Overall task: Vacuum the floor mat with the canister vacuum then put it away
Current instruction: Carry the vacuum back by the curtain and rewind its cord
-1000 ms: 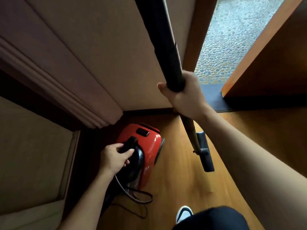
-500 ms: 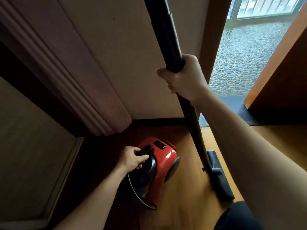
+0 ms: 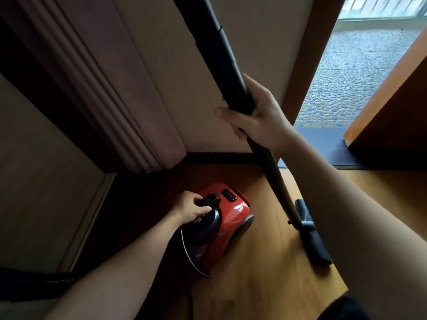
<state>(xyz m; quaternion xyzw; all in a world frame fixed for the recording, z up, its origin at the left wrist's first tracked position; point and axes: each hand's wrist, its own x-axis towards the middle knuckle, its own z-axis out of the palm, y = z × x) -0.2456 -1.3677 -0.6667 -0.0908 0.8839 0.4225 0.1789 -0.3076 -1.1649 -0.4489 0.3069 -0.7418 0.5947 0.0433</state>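
the left hand [image 3: 193, 207] has its fingers clamped on the handle of the red canister vacuum [image 3: 221, 224], low by the wall corner. the right hand [image 3: 258, 116] grips the wand [image 3: 228, 63], whose long axis slants down to the floor head [image 3: 312, 236], right of the canister.

Two hands [image 3: 193, 207], one vacuum [image 3: 227, 224], one wand [image 3: 227, 63], seemingly one floor head [image 3: 312, 236].

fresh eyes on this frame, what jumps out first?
The red canister vacuum low in the centre on the wood floor, with the left hand gripping its black handle. Next, the long black wand cutting diagonally from the top, held by the right hand, its floor head down at right.
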